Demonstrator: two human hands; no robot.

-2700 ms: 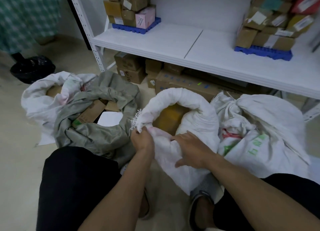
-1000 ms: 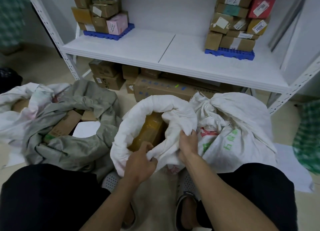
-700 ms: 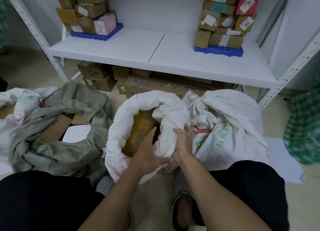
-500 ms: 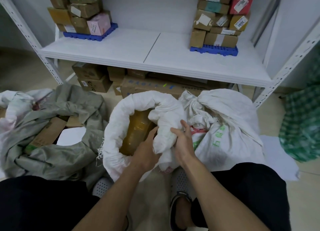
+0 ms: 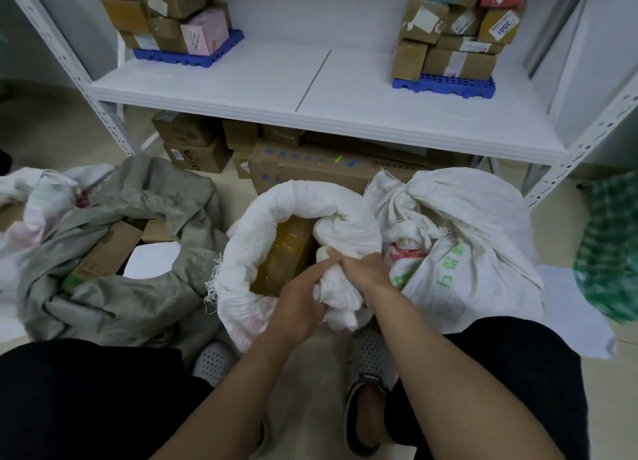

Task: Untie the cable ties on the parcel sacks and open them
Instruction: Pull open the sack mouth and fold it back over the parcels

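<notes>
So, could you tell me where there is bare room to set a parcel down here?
The white shelf is bare between the two blue pallets. The floor is crowded: grey sack, open white sack gripped by both hands, and tied sack.

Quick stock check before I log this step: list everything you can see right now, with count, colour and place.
open white sack: 1, white, centre floor, rim rolled down
yellow-brown parcel: 1, inside the open white sack
tied white sack: 1, white with green print, right of the open one
grey sack: 1, grey, left floor, open, boxes inside
shelf: 1, white, behind the sacks
blue pallets: 2, on the shelf, boxes stacked on them
cardboard boxes: several, brown, under the shelf
left hand: grips the white sack's rim
right hand: grips the same rim
</notes>
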